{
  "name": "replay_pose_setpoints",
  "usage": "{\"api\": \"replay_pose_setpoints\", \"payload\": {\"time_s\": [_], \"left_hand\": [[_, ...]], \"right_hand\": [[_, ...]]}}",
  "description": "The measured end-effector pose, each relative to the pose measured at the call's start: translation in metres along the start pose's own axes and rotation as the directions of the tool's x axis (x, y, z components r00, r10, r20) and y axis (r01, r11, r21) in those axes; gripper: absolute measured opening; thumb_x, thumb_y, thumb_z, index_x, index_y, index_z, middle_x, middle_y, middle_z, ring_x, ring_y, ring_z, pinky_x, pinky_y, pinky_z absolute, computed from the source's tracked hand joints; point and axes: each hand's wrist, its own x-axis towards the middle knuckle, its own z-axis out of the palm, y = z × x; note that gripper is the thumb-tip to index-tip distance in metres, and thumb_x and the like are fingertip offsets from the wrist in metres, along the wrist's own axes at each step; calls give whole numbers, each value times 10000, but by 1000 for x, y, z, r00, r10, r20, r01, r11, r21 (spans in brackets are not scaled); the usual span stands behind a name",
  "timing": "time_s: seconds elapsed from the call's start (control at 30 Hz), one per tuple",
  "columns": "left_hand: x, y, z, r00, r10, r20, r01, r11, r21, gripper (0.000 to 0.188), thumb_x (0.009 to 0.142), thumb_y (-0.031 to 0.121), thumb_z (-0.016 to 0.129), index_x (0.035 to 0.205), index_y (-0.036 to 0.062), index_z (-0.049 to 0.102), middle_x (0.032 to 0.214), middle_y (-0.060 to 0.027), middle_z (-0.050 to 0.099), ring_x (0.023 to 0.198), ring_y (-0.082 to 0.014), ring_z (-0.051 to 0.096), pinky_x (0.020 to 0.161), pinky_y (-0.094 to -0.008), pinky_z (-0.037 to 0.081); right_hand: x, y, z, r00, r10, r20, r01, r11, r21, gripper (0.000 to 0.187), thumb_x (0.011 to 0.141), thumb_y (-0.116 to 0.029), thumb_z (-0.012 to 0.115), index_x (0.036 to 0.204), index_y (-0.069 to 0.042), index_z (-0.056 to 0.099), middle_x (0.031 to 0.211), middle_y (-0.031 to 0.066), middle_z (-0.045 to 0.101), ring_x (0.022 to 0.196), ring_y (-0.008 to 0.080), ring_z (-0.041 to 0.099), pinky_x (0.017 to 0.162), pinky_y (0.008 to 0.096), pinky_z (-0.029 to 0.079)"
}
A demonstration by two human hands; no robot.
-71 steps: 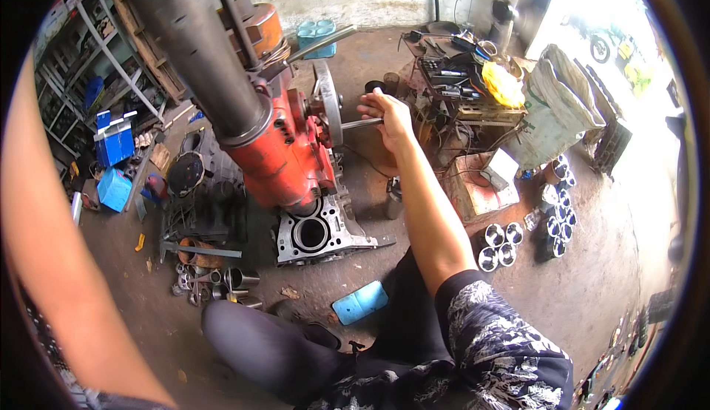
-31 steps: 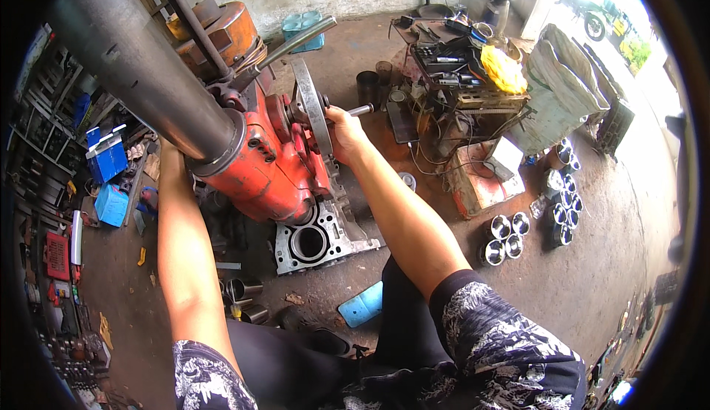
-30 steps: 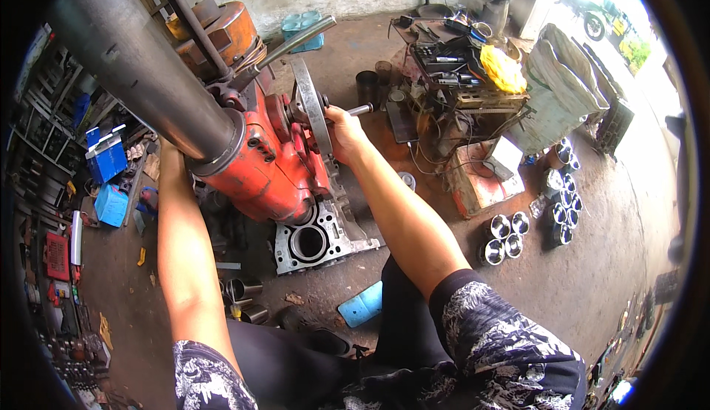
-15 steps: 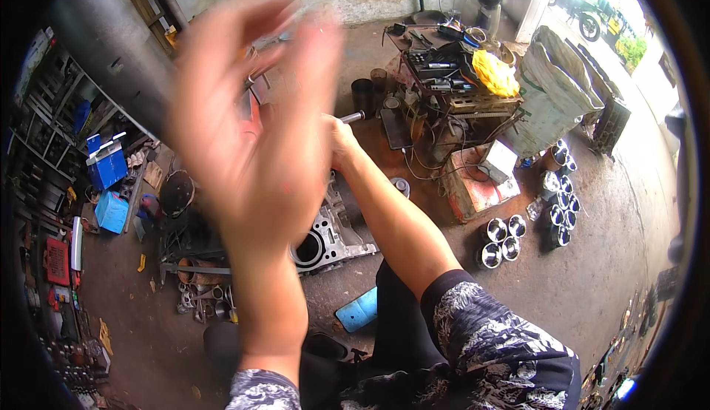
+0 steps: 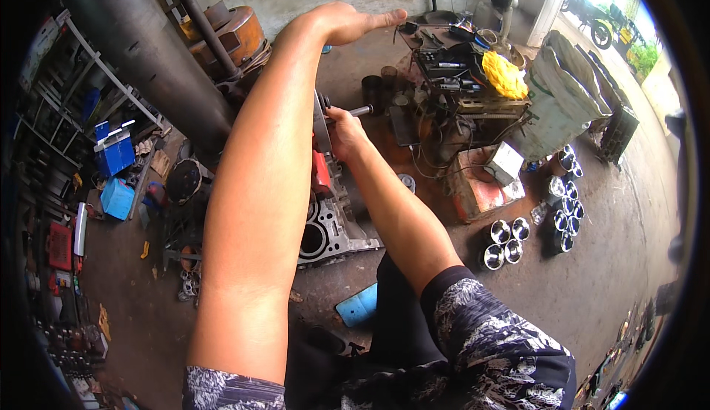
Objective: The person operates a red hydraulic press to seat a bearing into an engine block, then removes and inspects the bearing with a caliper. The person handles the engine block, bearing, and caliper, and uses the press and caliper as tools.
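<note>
My left arm reaches far forward. At its end my left hand point(image 5: 346, 25) is bent at the wrist, its thumb stretched out to the right. The other fingers are mostly hidden, and nothing shows in the hand. Lower down, my right hand point(image 5: 344, 133) is closed round a metal bar point(image 5: 361, 110), whose round end sticks out to the right. Beside that hand stands a grey upright metal part point(image 5: 322, 125) above a red tool body point(image 5: 320, 173), partly covered by my left forearm. Below them lies an engine block point(image 5: 333, 232) with round cylinder bores.
Several shiny metal cylinders point(image 5: 501, 244) stand on the floor at the right. A cluttered tool table point(image 5: 481, 104) with a yellow bag point(image 5: 504, 76) is at the back. A thick grey post point(image 5: 159, 55) rises at left. A blue flat piece point(image 5: 358, 306) lies near my legs.
My left hand has swung forward and away from in front of the camera, where it was blurred. My right hand has stayed at the metal bar.
</note>
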Motion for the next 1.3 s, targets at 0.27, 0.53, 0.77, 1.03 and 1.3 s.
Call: {"api": "replay_pose_setpoints", "payload": {"time_s": [0.27, 0.53, 0.77, 1.03, 1.3], "left_hand": [[-12, 6, -4, 985, 46, -168, -64, 993, -103, 976, 742, 946, 481, 764, -13, 665, 733, -108, 615, 738, -229, 613, 774, -413, 508], [-172, 17, 60, 351, 157, -923, -716, 680, -157, 269, 936, 37, 678, 1174, -67, 608, 1101, -169, 682, 969, -202, 676, 855, -314, 543], [-392, -2, 323, 847, -495, -195, 189, 623, -759, 242, 912, 78, 692, 1135, 23, 615, 994, -116, 639, 777, -175, 623, 721, -313, 516], [-474, -8, 484, 766, -353, 537, 372, 925, 77, 979, 735, 389, 888, 1510, 85, 374, 1415, -147, 450, 1287, -342, 519, 1026, -431, 489], [-482, -23, 524, 691, -481, 540, 485, 862, 147, 750, 785, 223, 842, 1409, 50, 464, 1332, -171, 498, 1154, -373, 630, 967, -415, 542]], "right_hand": [[17, 0, -6, 992, -21, 128, 25, 999, -30, 312, 989, -228, 444, 1089, -75, 696, 989, 110, 728, 811, 258, 685, 697, 471, 551], [-6, -28, -10, 948, -163, -274, 132, 983, -127, 566, 873, -533, 749, 1076, -18, 629, 785, 100, 602, 643, 202, 552, 569, 372, 464], [-36, -84, 16, 627, -779, -15, 658, 539, -526, 253, 985, -232, 689, 992, 19, 665, 799, 55, 673, 697, 129, 629, 645, 273, 517], [-62, -72, 56, 839, -492, 235, 494, 506, -706, 321, 1008, -276, 632, 951, 32, 704, 752, 21, 655, 621, 94, 530, 567, 297, 437], [-72, -77, 58, 939, -313, 144, 288, 484, -826, 488, 1062, -400, 485, 1012, 25, 718, 714, 45, 626, 571, 120, 531, 546, 310, 431]]}}
